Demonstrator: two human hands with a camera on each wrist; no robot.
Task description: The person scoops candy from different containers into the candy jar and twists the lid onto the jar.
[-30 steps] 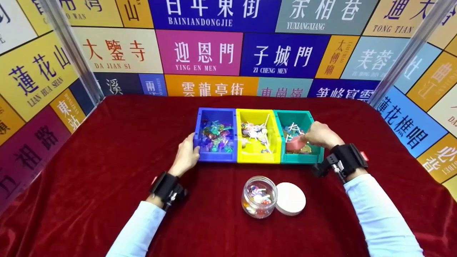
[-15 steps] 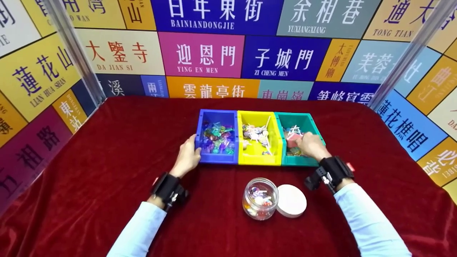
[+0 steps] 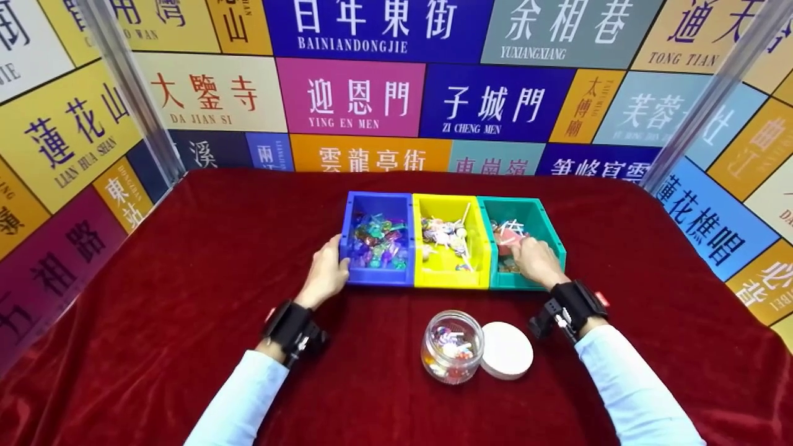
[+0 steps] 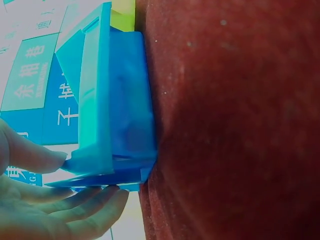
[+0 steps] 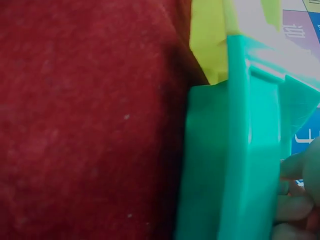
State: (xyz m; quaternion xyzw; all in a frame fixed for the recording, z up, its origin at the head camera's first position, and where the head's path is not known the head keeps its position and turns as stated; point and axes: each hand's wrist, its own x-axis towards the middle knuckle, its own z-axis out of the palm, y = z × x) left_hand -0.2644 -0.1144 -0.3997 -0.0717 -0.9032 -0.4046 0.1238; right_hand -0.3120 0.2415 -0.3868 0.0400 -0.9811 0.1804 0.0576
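Note:
Three joined bins stand in a row in the head view: blue (image 3: 379, 277), yellow (image 3: 451, 279) and green (image 3: 553, 228). My left hand (image 3: 325, 272) grips the blue bin's left wall; in the left wrist view its thumb (image 4: 47, 159) lies over the rim and its fingers are along the outside. My right hand (image 3: 538, 260) reaches into the green bin, holding a pink scoop (image 3: 509, 239) low among small lollipops with white sticks (image 3: 513, 225). In the right wrist view, the green wall partly hides the curled fingers (image 5: 294, 206). Shiny translucent pieces (image 3: 379, 238) fill the blue bin; lollipops (image 3: 443, 230) lie in the yellow one.
In front of the bins stands a lidless clear jar (image 3: 451, 373) with small colourful pieces inside. Its white lid (image 3: 508, 350) lies against it on the right. Dark red cloth (image 3: 217, 248) covers the table, and printed sign panels (image 3: 353, 96) rise behind.
The right hand has moved left and down into the green bin, and the pink scoop has shifted slightly up among the lollipops. The left hand keeps its grip on the blue bin.

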